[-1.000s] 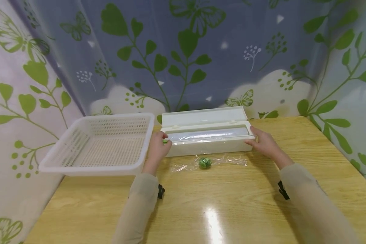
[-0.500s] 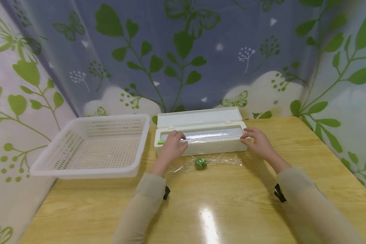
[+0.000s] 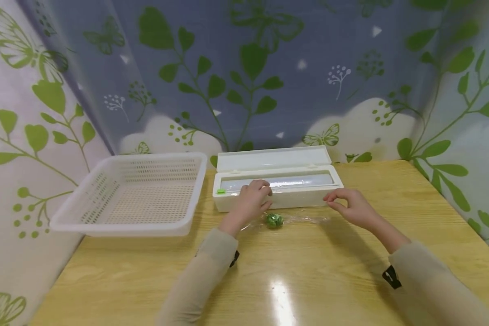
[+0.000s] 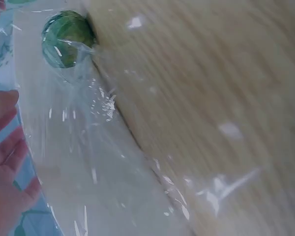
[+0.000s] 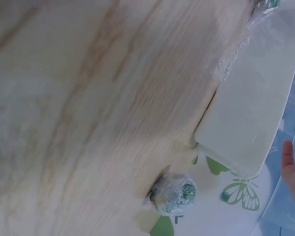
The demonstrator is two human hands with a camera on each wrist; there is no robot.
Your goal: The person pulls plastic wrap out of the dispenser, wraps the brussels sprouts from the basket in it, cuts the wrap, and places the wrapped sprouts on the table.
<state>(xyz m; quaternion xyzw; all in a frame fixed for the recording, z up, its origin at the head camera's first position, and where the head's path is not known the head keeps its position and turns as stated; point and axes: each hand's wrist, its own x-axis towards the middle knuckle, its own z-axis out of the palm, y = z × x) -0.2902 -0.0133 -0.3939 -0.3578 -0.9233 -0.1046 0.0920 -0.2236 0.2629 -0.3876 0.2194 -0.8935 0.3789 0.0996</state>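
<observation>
A white cling film dispenser [image 3: 309, 198] stands on the table with its lid [image 3: 273, 157] raised and a film roll [image 3: 301, 180] inside. My left hand [image 3: 250, 199] is over the dispenser's front edge, fingers bent and thumb apart. Off the dispenser's front right corner is my right hand [image 3: 352, 209], its thumb and fingertips close together in the head view; the right wrist view shows them apart. A round green leafy-looking vegetable [image 3: 274, 221] lies in front on a strip of clear film [image 3: 305, 219]. At the dispenser's left end sits a green slide cutter [image 3: 221, 191].
To the left is a white slotted plastic basket [image 3: 118, 226], beside the dispenser. In the right wrist view a film-wrapped round thing [image 5: 173, 195] shows near the dispenser's end. A patterned curtain [image 3: 212, 68] hangs behind the wooden table [image 3: 330, 271].
My left hand has slid rightward along the dispenser's front from its left end, uncovering the green cutter. My right hand has come off the right end, toward me.
</observation>
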